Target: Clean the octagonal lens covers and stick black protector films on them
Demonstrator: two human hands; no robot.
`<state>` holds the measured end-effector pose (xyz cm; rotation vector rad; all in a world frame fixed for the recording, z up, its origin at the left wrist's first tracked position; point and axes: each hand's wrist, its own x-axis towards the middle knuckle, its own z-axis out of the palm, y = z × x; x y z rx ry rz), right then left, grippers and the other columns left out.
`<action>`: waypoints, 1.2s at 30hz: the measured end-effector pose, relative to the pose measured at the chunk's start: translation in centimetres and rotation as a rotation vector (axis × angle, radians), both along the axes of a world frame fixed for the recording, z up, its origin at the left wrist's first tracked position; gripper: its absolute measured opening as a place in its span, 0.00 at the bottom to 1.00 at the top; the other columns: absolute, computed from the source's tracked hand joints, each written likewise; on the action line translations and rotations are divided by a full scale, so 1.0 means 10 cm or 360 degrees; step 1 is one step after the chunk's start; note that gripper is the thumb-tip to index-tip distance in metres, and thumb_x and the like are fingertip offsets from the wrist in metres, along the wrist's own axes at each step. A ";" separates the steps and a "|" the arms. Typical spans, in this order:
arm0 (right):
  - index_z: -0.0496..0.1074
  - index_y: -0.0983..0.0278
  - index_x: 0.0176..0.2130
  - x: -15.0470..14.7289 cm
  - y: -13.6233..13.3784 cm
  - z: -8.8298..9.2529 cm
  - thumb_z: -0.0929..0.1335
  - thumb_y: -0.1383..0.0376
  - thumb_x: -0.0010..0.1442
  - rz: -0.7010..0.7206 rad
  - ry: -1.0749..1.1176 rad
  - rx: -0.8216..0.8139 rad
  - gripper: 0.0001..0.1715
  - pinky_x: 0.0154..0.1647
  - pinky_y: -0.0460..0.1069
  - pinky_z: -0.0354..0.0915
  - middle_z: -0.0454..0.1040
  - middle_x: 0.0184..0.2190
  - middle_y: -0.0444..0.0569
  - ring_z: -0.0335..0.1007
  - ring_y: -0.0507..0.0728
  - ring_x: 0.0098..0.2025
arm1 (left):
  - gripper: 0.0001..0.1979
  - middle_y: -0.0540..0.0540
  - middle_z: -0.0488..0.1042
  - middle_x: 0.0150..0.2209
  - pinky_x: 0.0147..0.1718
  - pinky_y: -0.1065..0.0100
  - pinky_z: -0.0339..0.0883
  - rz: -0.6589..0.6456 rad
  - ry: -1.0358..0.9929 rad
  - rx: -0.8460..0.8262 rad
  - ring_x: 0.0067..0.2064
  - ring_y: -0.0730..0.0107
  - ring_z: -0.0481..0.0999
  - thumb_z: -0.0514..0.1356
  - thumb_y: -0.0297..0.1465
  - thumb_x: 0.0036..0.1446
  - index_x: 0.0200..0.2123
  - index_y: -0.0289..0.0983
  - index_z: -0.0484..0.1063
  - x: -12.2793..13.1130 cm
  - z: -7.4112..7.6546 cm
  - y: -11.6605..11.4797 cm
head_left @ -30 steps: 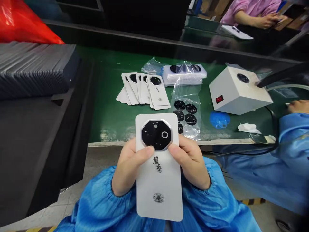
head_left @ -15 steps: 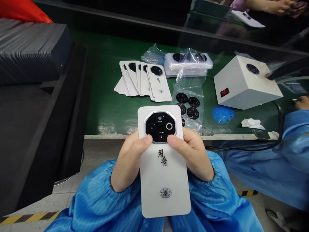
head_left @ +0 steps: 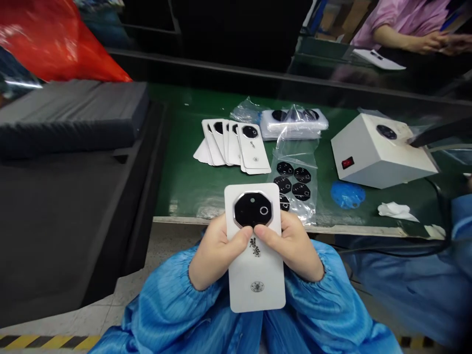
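Note:
A white panel (head_left: 257,290) with a black octagonal camera plate near its top is held upright over my lap. My left hand (head_left: 221,250) grips its left edge, and my right hand (head_left: 297,248) grips the right edge. Both thumbs press on the front at the lower rim of the black plate, with the other fingers hidden behind. Beyond it, similar white panels (head_left: 254,152) lie fanned on the green table (head_left: 184,191). A clear plastic sheet (head_left: 309,169) carrying several black octagonal plates lies just behind the held panel.
A white box (head_left: 379,152) with a red switch, a blue round piece (head_left: 347,194) and a crumpled tissue (head_left: 396,211) are at right. Wrapped plates (head_left: 293,125) lie at the back. A dark rack (head_left: 66,206) fills the left. A co-worker's blue sleeve (head_left: 462,216) is far right.
The view has shifted, so the table sits lower and further right. Both thumbs have moved inward, nearly meeting below the black plate, and the panel appears smaller.

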<state>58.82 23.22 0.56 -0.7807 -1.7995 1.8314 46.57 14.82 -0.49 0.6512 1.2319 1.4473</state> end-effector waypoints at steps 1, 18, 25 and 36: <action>0.67 0.65 0.29 0.00 0.00 -0.01 0.67 0.61 0.55 0.0008 0.0012 -0.0001 0.10 0.21 0.43 0.59 0.68 0.24 0.44 0.61 0.49 0.24 | 0.08 0.51 0.69 0.24 0.21 0.75 0.60 -0.0008 0.0006 0.0029 0.24 0.76 0.65 0.61 0.34 0.52 0.31 0.35 0.69 -0.01 0.01 0.01; 0.70 0.65 0.30 -0.05 -0.08 0.10 0.69 0.60 0.56 0.0122 0.0100 -0.0722 0.10 0.17 0.42 0.61 0.71 0.22 0.43 0.65 0.48 0.21 | 0.16 0.44 0.74 0.27 0.22 0.70 0.63 -0.0167 -0.0615 0.0058 0.29 0.64 0.74 0.52 0.36 0.57 0.41 0.32 0.72 -0.05 0.16 -0.09; 0.70 0.65 0.29 -0.06 -0.07 0.08 0.68 0.61 0.56 0.0076 0.0043 -0.0468 0.09 0.19 0.42 0.60 0.69 0.23 0.43 0.63 0.48 0.23 | 0.12 0.48 0.72 0.23 0.19 0.72 0.62 -0.0170 -0.0237 0.0030 0.25 0.69 0.72 0.54 0.36 0.58 0.37 0.36 0.73 -0.09 0.09 -0.12; 0.69 0.64 0.27 -0.11 -0.07 0.01 0.70 0.64 0.48 -0.0110 -0.0012 -0.0097 0.06 0.20 0.43 0.62 0.70 0.22 0.42 0.64 0.49 0.23 | 0.10 0.53 0.65 0.24 0.28 0.72 0.59 0.0065 0.0818 0.0326 0.27 0.76 0.66 0.53 0.27 0.59 0.24 0.37 0.65 -0.06 0.07 -0.08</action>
